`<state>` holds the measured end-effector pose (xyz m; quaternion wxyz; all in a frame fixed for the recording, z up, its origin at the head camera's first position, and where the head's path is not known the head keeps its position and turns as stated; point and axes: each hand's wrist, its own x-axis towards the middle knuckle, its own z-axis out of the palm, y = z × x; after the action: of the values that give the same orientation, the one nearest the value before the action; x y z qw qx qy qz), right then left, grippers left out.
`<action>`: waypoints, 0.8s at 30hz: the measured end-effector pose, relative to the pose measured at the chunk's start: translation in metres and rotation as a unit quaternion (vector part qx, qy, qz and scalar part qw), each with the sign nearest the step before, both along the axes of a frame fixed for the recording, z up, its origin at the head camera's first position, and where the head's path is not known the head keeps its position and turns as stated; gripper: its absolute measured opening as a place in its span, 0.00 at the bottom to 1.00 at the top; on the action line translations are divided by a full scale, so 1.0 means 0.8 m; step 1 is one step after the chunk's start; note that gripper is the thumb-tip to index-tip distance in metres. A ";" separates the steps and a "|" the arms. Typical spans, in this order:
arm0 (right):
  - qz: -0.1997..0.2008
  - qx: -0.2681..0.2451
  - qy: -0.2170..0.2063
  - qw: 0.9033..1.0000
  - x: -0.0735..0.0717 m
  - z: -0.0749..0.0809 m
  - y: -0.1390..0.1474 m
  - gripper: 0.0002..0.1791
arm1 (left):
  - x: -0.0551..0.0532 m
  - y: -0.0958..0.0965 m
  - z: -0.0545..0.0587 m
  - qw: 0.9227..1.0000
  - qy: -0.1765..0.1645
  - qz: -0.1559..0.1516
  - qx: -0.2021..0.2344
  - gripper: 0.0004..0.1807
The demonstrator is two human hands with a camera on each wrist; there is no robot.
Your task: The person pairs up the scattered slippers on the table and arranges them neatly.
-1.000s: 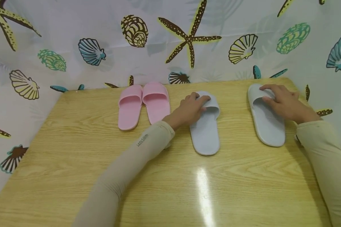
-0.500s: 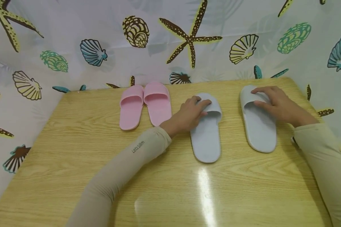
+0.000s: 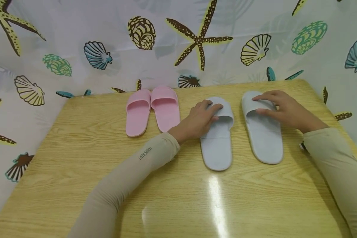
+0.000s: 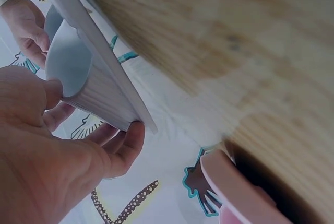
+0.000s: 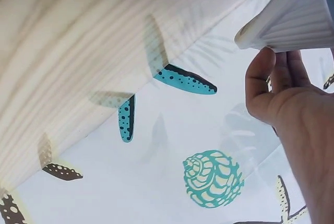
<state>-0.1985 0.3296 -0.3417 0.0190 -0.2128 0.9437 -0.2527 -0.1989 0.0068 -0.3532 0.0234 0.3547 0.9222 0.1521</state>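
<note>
Two light grey slippers lie on the wooden table in the head view, toes toward the back. My left hand [image 3: 196,120] grips the strap of the left grey slipper [image 3: 217,150]; in the left wrist view the thumb is at the strap's opening and fingertips press the toe side of the strap [image 4: 104,96]. My right hand [image 3: 287,110] holds the right grey slipper [image 3: 266,143] by its strap, index finger on top and thumb at the opening. The right wrist view shows fingertips against this ribbed strap [image 5: 300,25]. A narrow gap separates the two slippers.
A pair of pink slippers [image 3: 137,119] stands side by side at the back, left of the grey ones. The wooden table [image 3: 77,158] ends at a white sheet [image 3: 157,72] printed with shells and starfish.
The right grey slipper has slid left with my right hand, narrowing the gap to the other one. The left grey slipper has shifted slightly toward the front. The pink slippers stay put.
</note>
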 end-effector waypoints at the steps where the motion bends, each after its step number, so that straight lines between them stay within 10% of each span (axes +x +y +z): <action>1: 0.004 0.002 0.006 1.000 0.000 0.000 -0.002 0.26 | 0.000 0.000 0.000 1.000 0.002 0.000 -0.002 0.24; 24: 0.019 -0.003 0.035 0.999 0.012 -0.003 -0.025 0.26 | 0.031 -0.086 -0.012 1.000 0.004 0.014 0.016 0.23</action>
<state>-0.1891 0.3095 -0.3437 -0.0100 -0.2394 0.9388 -0.2475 -0.1739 -0.0619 -0.3630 0.0121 0.3427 0.9245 0.1663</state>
